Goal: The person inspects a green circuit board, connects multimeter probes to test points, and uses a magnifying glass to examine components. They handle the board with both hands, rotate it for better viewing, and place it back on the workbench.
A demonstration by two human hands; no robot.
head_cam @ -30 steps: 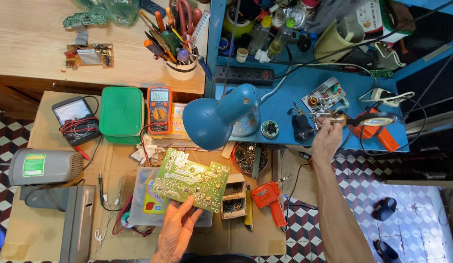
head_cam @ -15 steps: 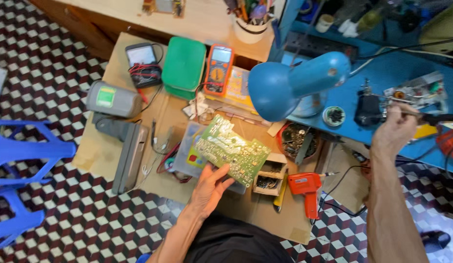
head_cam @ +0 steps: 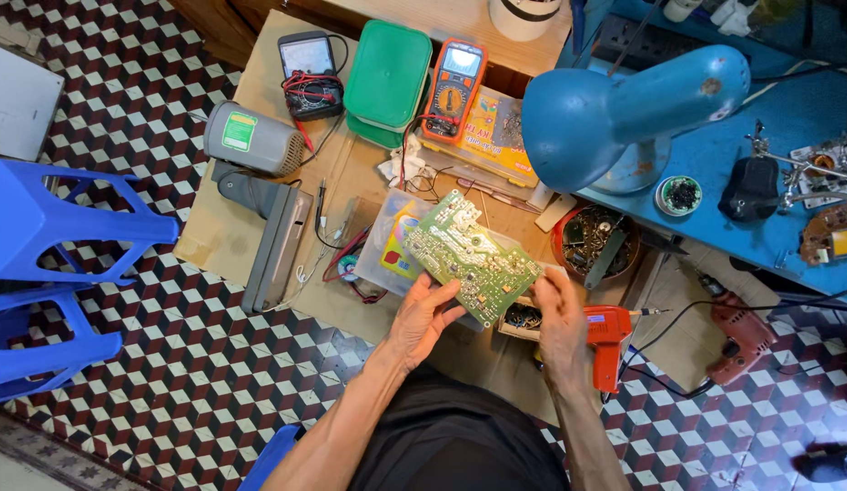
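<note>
- The green circuit board (head_cam: 471, 256) is in the middle of the view, held up over the brown surface (head_cam: 260, 91) and tilted.
- The left hand (head_cam: 422, 320) holds the board from below, at its 7 o'clock corner. Its fingers (head_cam: 449, 315) are clamped on the board's edge, with the thumb on top.
- The right hand (head_cam: 562, 318) is at the board's 4 o'clock corner. Its fingers touch that edge, but I cannot tell if they grip it or just rest there.
- Under the board lies a clear plastic box (head_cam: 387, 245) with colourful paper inside.
- At 3 o'clock from the right hand, touching or just beside it, lies a small red tool (head_cam: 609, 344) shaped like a gun, with a thin metal tip.
- At 1 o'clock from the board is a red bowl (head_cam: 594, 240) full of small metal parts.
- Above the bowl, at 12 o'clock, a big blue lamp (head_cam: 624, 109) stands on the blue surface (head_cam: 796, 118).
- At 12 o'clock from the board is an orange meter (head_cam: 453, 89) with a screen and a dial.
- Just beside the meter, at its 9 o'clock, is a green box (head_cam: 387, 80) with a lid.
- At 10 o'clock from the board lies a grey round motor-like thing (head_cam: 252, 138).
- At far 9 o'clock, blue plastic stools (head_cam: 50, 264) stand on the checkered floor (head_cam: 214, 382).
</note>
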